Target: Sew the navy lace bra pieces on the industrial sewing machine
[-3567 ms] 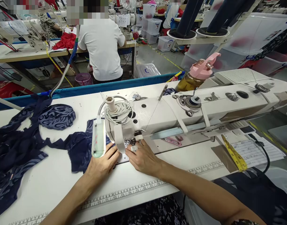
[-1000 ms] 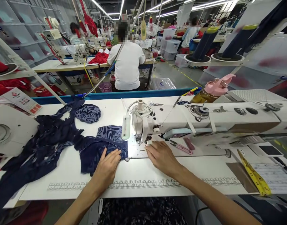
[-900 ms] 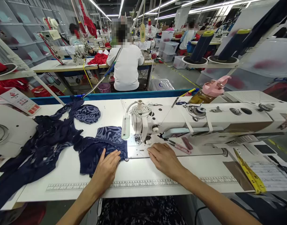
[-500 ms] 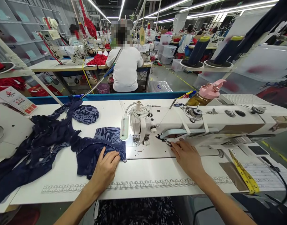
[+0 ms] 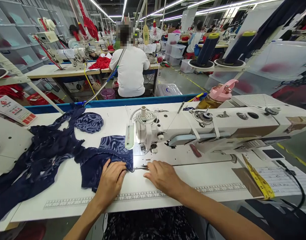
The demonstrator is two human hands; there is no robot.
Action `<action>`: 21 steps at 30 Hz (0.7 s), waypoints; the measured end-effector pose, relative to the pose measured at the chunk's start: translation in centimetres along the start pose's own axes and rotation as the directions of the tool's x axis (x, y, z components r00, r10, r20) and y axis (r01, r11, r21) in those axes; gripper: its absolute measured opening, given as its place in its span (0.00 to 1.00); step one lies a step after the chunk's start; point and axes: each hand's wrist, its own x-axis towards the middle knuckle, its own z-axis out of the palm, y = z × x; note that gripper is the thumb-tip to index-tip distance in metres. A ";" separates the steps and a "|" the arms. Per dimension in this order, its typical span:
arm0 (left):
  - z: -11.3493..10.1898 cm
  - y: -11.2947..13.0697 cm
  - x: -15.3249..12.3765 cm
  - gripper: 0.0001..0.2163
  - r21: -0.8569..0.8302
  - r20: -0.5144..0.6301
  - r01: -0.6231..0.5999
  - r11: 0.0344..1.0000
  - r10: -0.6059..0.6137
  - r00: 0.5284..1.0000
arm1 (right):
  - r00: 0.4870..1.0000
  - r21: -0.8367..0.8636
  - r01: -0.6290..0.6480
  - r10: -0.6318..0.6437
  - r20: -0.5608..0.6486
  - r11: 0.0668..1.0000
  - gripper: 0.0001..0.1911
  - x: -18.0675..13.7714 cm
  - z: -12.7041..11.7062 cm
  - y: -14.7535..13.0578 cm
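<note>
My left hand (image 5: 111,180) lies flat, fingers apart, on the right end of a navy lace garment piece (image 5: 103,160), pressing it to the white table (image 5: 68,190). My right hand (image 5: 163,177) is closed around a thin dark tool, apparently small thread snips (image 5: 141,168). The tool's tip points at the fabric's edge beside my left fingertips. Both hands rest just in front of the needle area (image 5: 146,148) of the white sewing machine (image 5: 218,125). A small lamp (image 5: 129,134) lights the plate.
More navy lace (image 5: 38,156) is heaped at the left, with a loose cup piece (image 5: 89,122). A red-handled tool (image 5: 195,150) lies under the machine arm. A yellow tape measure (image 5: 258,177) and a pink-lidded bottle (image 5: 218,95) are on the right. A person in white (image 5: 130,71) sits at the bench beyond.
My right hand reached right to the tools under the machine arm, then came back left with the thin tool to the fabric's edge. The left hand stayed on the lace.
</note>
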 end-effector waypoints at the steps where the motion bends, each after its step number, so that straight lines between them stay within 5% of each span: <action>1: 0.1 -0.1 0.0 0.07 -0.005 -0.003 0.000 1.000 0.000 1.000 | 0.999 0.003 0.038 -0.038 0.006 0.999 0.12 0.6 0.4 -0.7; 9: 0.4 -0.3 -0.2 0.08 -0.027 -0.031 -0.001 1.000 0.000 1.000 | 0.984 -0.028 0.173 -0.174 -0.046 0.985 0.11 2.5 2.1 -2.1; 21: 0.5 -0.4 -0.3 0.08 -0.029 -0.078 -0.013 0.999 0.010 0.997 | 0.992 0.060 0.127 -0.127 -0.015 0.990 0.17 2.2 1.7 -1.4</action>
